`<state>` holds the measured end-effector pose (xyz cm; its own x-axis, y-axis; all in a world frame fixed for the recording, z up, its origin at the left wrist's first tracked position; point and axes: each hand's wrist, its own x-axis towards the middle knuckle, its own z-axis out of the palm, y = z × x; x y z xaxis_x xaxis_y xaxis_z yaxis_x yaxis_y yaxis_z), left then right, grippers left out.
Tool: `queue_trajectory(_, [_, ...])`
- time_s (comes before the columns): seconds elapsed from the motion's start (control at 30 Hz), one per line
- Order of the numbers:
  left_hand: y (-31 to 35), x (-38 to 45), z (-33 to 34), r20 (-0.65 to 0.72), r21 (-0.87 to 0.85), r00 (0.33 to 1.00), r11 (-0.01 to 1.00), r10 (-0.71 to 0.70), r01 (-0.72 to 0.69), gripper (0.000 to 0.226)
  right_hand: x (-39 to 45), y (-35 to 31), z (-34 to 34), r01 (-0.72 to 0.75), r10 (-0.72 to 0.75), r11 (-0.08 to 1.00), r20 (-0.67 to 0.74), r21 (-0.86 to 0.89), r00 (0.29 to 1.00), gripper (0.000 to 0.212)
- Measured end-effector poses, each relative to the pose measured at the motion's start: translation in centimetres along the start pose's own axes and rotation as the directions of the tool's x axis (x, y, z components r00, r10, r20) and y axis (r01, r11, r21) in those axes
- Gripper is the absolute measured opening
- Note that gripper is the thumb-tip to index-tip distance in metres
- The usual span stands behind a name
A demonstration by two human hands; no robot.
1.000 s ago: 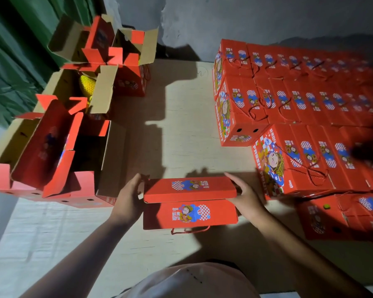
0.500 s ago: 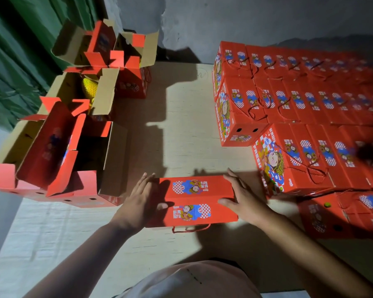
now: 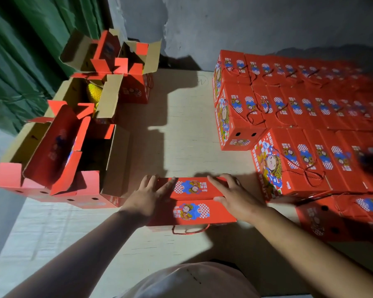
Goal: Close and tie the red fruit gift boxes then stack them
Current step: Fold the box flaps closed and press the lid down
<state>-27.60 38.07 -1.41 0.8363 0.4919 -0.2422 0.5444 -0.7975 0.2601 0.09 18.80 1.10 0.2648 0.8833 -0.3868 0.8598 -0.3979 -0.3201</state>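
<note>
Red gift box (image 3: 192,203) lying at the near middle of the desk (image 3: 181,130), both top flaps folded down and meeting along a centre seam. Red cord handle (image 3: 190,230) hanging loose in a loop off its near side, untied. Left hand (image 3: 146,195) laid flat over the box's left end, fingers straight and slightly spread, pressing the far flap down. Right hand (image 3: 235,195) pressed flat on the right end, fingers straight and apart, thumb lying near the seam. No curl, no pinch in either hand.

Stacked closed boxes (image 3: 299,117) packed in rows along the right edge, up to the far right corner, cords knotted on top; nearest of them just beside the right hand. Open boxes (image 3: 73,151) standing along the left edge, flaps up, brown insides showing. Yellow fruit (image 3: 94,93) seen inside one of them, farther back. Green curtain (image 3: 30,50) hanging beyond the left edge, grey wall (image 3: 246,24) behind the far edge.
</note>
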Motion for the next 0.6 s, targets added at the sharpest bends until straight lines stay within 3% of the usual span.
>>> queue_trajectory(0.17, [0.5, -0.9, 0.7, -0.032, -0.016, 0.999, 0.999, -0.035, 0.034, 0.066, -0.6, -0.3, 0.9, -0.026, 0.023, 0.998, 0.04, 0.06, 0.999, 0.077])
queue_trajectory(0.37, [1.4, -2.8, 1.7, -0.097, -0.08, 0.995, 0.996, -0.039, 0.031, 0.082, -1.6, -0.3, 2.3, 0.011, -0.011, 1.0, -0.05, 0.004, 0.999, 0.095])
queue_trajectory(0.6, [1.6, -4.2, 2.4, -0.109, -0.096, 0.994, 0.995, -0.026, 0.015, 0.084, -2.2, -0.4, 3.5, 0.022, -0.024, 1.0, -0.111, -0.014, 0.994, 0.119])
